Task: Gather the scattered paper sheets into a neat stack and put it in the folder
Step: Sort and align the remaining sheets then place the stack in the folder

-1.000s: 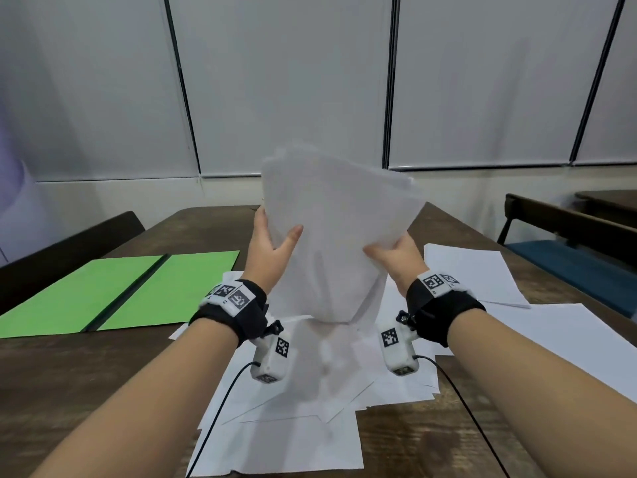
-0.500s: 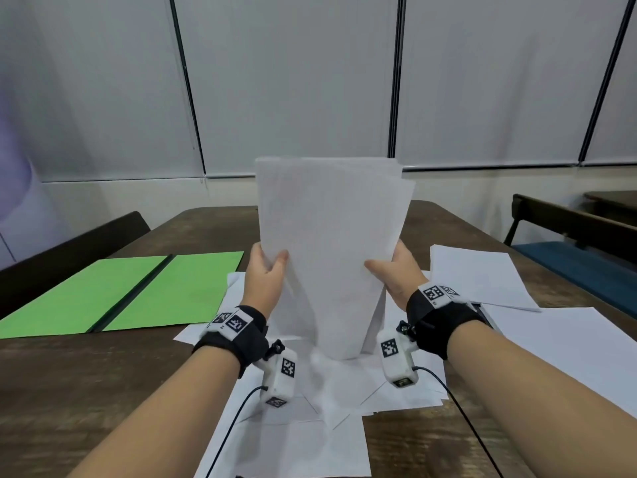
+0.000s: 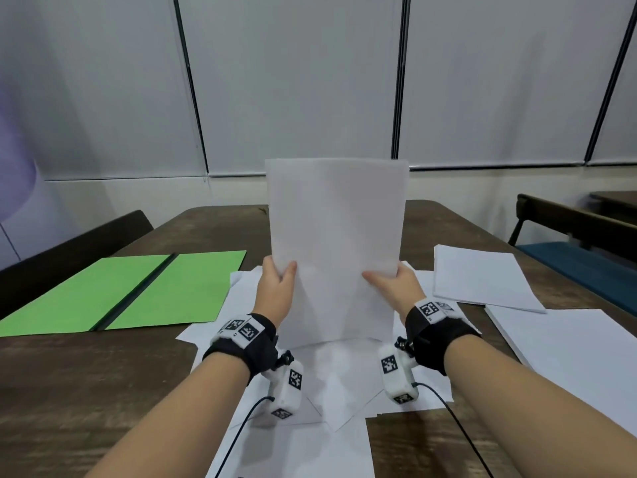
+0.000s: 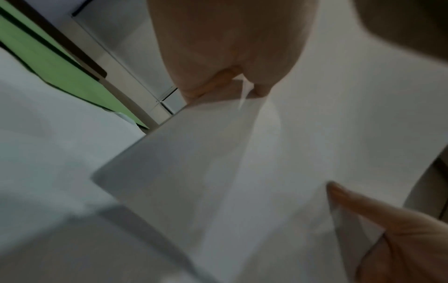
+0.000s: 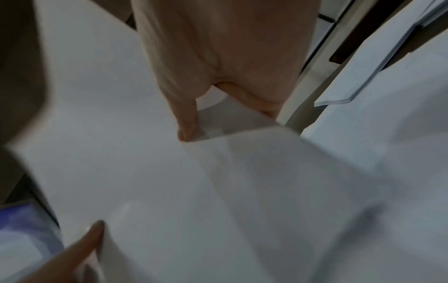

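Stack: the paper stack (image 3: 336, 243) stands upright on its short bottom edge, top edges nearly flush; held on end like this, I judge, so the sheets can be knocked level against what lies below
Where it rests: its lower edge meets the loose sheets (image 3: 331, 381) spread on the table (image 3: 86, 381) straight in front of the person; whether it presses down or only touches, I cannot tell
Left hand: the left hand (image 3: 275, 291) clasps the stack's left edge low down, thumb on the near face and fingers curled behind, which keeps that side from fanning
Right hand: the right hand (image 3: 393, 288) mirrors it on the right edge, thumb in front; the right wrist view shows the thumb (image 5: 186, 122) laid on the paper
Grip height: both hands sit in the lower half, likely so the tall sheets stay steered while free to slide level
Folder: the green folder (image 3: 131, 288) lies open and flat to the left of the loose sheets, both leaves bare, ready to take the stack
Still ungathered: another pile (image 3: 479, 274) and a large sheet (image 3: 579, 343) lie to the right, apart from the stack, so gathering looks unfinished
Risk: thin sheets on end may buckle or slip out
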`<state>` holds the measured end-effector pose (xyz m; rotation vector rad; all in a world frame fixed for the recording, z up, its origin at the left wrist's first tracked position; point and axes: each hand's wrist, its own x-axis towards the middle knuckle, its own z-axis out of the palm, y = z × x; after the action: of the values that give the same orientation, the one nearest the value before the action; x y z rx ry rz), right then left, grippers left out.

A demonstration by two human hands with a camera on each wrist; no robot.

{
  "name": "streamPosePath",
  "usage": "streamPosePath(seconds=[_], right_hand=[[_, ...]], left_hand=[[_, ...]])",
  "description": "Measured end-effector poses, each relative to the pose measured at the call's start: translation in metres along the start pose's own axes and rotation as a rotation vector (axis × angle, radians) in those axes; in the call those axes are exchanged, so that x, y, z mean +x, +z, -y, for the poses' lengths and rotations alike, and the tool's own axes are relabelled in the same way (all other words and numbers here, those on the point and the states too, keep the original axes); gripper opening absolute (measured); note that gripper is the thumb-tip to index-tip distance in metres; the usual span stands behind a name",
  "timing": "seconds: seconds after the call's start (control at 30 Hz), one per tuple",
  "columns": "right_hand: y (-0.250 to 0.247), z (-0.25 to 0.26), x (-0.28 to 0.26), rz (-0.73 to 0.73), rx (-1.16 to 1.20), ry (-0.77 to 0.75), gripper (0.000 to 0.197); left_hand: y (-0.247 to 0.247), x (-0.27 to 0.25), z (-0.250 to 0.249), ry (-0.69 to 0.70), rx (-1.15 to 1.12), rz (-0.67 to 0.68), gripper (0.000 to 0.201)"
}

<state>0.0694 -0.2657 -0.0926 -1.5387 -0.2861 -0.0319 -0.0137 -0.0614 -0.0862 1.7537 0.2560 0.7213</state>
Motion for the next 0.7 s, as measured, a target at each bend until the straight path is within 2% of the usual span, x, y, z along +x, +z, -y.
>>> streamPosePath(seconds=[0.1, 0.2, 0.23, 0.3, 0.37, 0.4, 0.47, 0.6, 0.7], right_hand=[[-0.016, 0.006, 0.009, -0.001, -0.060, 0.022, 0.033], [-0.036, 0.000, 0.011, 0.031, -0.198, 0.111, 0.032], [-0.044, -0.005, 0.010, 0.034, -0.248, 0.148, 0.036], [-0.059, -0.014, 0.006, 0.039, -0.389, 0.215, 0.041], [-0.072, -0.022, 0.001, 0.047, -0.580, 0.293, 0.045], [-0.077, -0.026, -0.001, 0.054, -0.669, 0.323, 0.045], [-0.083, -0.032, -0.004, 0.068, -0.817, 0.381, 0.046], [-0.087, -0.043, -0.005, 0.078, -0.969, 0.503, 0.068], [-0.088, -0.043, -0.003, 0.058, -1.050, 0.555, 0.077]], left_hand=[[0.001, -0.002, -0.008, -0.076, 0.068, 0.081, 0.022], [-0.004, -0.005, 0.004, -0.360, 0.179, 0.139, 0.042], [-0.008, -0.006, 0.011, -0.445, 0.268, 0.135, 0.051], [-0.018, -0.007, 0.028, -0.540, 0.647, 0.188, 0.068], [-0.026, -0.011, 0.039, -0.564, 0.972, 0.286, 0.077], [-0.028, -0.016, 0.040, -0.567, 1.053, 0.332, 0.080], [-0.028, -0.021, 0.041, -0.597, 1.102, 0.387, 0.086], [-0.018, -0.020, 0.050, -0.614, 1.184, 0.433, 0.103], [-0.012, -0.013, 0.065, -0.579, 1.207, 0.435, 0.094]])
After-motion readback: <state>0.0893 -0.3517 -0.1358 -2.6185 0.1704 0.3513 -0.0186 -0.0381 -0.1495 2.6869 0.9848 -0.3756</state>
